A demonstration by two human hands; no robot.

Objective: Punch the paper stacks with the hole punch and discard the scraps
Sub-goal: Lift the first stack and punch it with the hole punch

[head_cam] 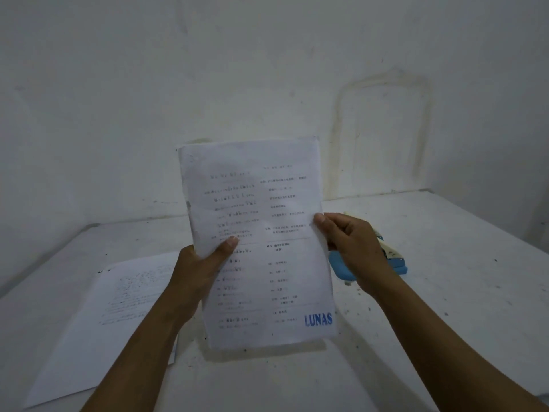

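Both hands clamp a thin stack of white printed paper sheets point(258, 242) upright at frame centre: left hand point(202, 263) on its left edge, right hand point(353, 245) on its right. Looks like squaring up before punching. Next: feed one edge into the blue hole punch point(371, 263), centre-right behind the right hand; other white sheets point(104, 316) lie lower left on the white table point(445, 307).

A printed paper stack point(261, 233) stamped "LUNAS" in blue stands upright above the table, another printed stack point(98, 322) lies flat at the left, and the blue hole punch point(344, 267) sits low at the right, partly hidden.
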